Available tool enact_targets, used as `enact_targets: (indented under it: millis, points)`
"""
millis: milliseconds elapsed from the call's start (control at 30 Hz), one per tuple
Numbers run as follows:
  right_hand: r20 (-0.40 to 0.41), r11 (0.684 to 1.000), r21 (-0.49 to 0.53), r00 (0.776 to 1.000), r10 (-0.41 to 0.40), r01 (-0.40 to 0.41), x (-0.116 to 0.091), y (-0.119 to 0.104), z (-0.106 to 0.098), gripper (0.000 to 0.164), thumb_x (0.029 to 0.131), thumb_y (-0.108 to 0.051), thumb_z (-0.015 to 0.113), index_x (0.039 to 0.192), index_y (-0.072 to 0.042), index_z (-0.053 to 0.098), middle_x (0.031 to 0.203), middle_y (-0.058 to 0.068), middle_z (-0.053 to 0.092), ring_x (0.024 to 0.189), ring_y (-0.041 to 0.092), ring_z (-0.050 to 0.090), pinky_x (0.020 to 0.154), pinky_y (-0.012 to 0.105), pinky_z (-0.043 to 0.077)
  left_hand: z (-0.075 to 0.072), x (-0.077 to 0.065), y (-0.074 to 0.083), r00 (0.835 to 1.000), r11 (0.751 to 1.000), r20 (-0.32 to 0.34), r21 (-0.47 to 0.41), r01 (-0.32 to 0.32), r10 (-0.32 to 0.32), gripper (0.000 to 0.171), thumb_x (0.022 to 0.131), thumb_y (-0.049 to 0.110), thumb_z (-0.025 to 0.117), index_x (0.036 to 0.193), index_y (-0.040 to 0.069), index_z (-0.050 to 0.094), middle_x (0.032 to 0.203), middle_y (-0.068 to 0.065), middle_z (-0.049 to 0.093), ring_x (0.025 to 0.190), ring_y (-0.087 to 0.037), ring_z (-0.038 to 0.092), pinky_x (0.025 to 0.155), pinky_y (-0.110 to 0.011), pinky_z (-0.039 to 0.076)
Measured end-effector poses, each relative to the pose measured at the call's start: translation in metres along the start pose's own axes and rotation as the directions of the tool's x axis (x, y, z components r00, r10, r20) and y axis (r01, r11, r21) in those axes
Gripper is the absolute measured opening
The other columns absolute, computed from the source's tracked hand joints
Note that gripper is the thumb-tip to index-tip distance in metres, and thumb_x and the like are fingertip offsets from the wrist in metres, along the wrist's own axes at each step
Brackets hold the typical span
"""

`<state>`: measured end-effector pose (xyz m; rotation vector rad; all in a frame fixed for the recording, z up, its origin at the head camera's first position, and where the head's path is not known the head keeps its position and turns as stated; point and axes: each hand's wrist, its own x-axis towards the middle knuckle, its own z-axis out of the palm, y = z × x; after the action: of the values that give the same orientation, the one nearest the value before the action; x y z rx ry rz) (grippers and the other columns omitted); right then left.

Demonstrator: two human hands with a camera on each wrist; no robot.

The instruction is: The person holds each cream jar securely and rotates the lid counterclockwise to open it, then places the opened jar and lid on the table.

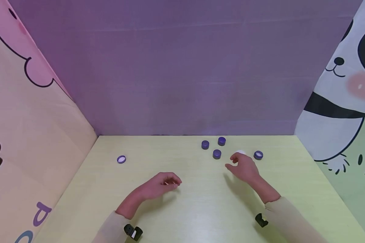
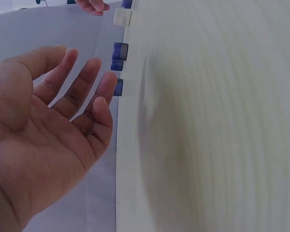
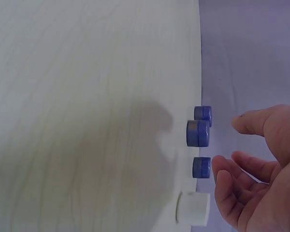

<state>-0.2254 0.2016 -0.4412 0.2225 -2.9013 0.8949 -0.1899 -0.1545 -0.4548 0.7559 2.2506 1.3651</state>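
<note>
My left hand (image 1: 159,185) hovers over the middle of the table, fingers loosely bent and holding nothing. Farther right, my right hand (image 1: 244,167) hangs above the table, thumb apart from its curved fingers, with nothing between them. Just beyond it a white cylindrical piece (image 3: 193,209) stands, mostly hidden by the hand in the head view. Three small purple round containers (image 1: 217,154) are grouped to the left of the right hand. Another purple one (image 1: 258,155), showing a pale top, sits to that hand's right.
A purple ring-shaped piece (image 1: 121,159) with a white centre lies alone at the far left of the pale wooden table (image 1: 194,216). A purple cloth wall (image 1: 182,74) rises behind the back edge, and printed cloths hang at both sides.
</note>
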Motion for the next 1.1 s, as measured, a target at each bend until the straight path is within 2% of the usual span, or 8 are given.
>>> enact_targets:
  millis: [167,300,567,700,867,1100]
  points:
    - [0.042,0.996,0.059,0.997,0.061,-0.063,0.01,-0.004,0.014,0.035,0.086,-0.027,0.071,0.106,0.001,0.064,0.093,0.009,0.065,0.081,0.025,0.061,0.072,0.04,0.049,-0.004,0.004,-0.002,1.0,1.0,-0.013,-0.016,0.011,-0.011,0.021,0.1,0.013,0.056,0.117,0.003,0.064,0.116,-0.012,0.062,0.103,-0.03,0.058,0.081,-0.033,0.049]
    - [0.078,0.987,0.112,0.991,0.105,-0.113,0.017,-0.006,0.023,0.035,0.086,-0.027,0.071,0.106,0.001,0.063,0.091,0.007,0.064,0.078,0.022,0.059,0.071,0.038,0.048,-0.007,0.005,-0.004,1.0,1.0,-0.002,0.001,0.014,-0.014,0.022,0.1,0.014,0.056,0.117,0.003,0.064,0.116,-0.012,0.062,0.103,-0.029,0.058,0.081,-0.032,0.049]
    - [0.08,0.963,0.186,0.979,0.186,-0.198,0.028,-0.013,0.039,0.037,0.081,-0.025,0.075,0.103,0.002,0.062,0.089,0.008,0.065,0.075,0.02,0.059,0.067,0.034,0.047,-0.009,0.004,-0.005,1.0,1.0,-0.002,0.011,0.017,-0.017,0.021,0.1,0.013,0.055,0.115,0.003,0.065,0.115,-0.012,0.063,0.101,-0.028,0.058,0.083,-0.032,0.048]
    - [0.075,0.958,0.155,0.97,0.232,-0.241,0.034,-0.012,0.044,0.043,0.08,-0.027,0.076,0.107,0.002,0.058,0.094,0.01,0.066,0.078,0.022,0.06,0.071,0.036,0.048,-0.008,0.004,-0.004,1.0,1.0,0.013,-0.002,0.005,-0.005,0.021,0.1,0.012,0.055,0.115,0.002,0.065,0.114,-0.013,0.063,0.101,-0.03,0.058,0.081,-0.031,0.048]
    - [0.074,0.952,0.108,0.957,0.28,-0.287,0.042,-0.009,0.047,0.052,0.079,-0.028,0.077,0.111,0.005,0.053,0.097,0.013,0.064,0.081,0.025,0.058,0.076,0.04,0.048,-0.005,0.005,-0.002,1.0,1.0,0.016,-0.004,0.008,-0.008,0.022,0.1,0.013,0.055,0.116,0.002,0.065,0.115,-0.012,0.063,0.1,-0.026,0.058,0.083,-0.031,0.048]
    - [0.084,0.946,0.059,0.945,0.315,-0.32,0.055,-0.007,0.048,0.054,0.076,-0.033,0.079,0.11,0.003,0.057,0.101,0.013,0.062,0.083,0.025,0.055,0.075,0.038,0.046,-0.006,0.003,-0.001,0.999,0.999,-0.01,0.008,0.035,-0.035,0.022,0.1,0.015,0.056,0.116,0.004,0.065,0.116,-0.01,0.063,0.102,-0.023,0.058,0.084,-0.033,0.048]
